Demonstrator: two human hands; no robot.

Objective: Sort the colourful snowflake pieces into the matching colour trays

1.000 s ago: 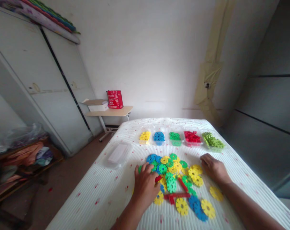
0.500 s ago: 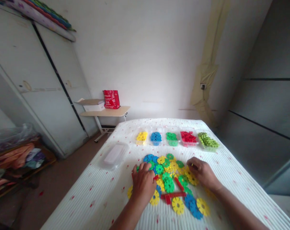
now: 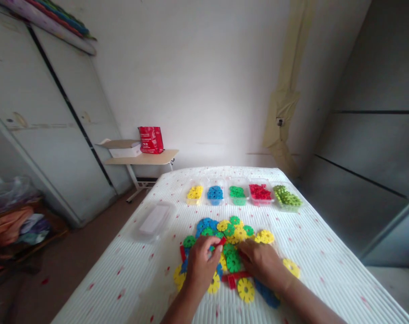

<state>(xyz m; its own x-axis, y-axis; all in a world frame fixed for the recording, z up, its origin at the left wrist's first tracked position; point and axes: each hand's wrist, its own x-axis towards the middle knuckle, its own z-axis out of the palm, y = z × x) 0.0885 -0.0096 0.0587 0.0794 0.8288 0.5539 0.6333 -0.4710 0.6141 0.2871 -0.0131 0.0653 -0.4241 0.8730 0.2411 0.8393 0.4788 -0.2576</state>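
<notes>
My left hand is closed in a pinch on a small red plastic piece, raised a little above the pile. My right hand reaches over the middle of the pile, fingers curled down onto a red plastic bar, mostly hidden beneath them. Around both hands lie notched plastic discs: green discs, yellow discs and blue discs. A longer red bar rests in front, between the wrists. Another red bar lies left of my left hand.
Along the back stand clear tubs with yellow, blue, green, red and lime-green pieces. A clear plastic lid lies at the left of the table. A side table holds a red bag.
My right hand has moved left from the pile's right edge to its middle. My left hand has lifted a small red piece out of the pile. The view has shifted slightly.
</notes>
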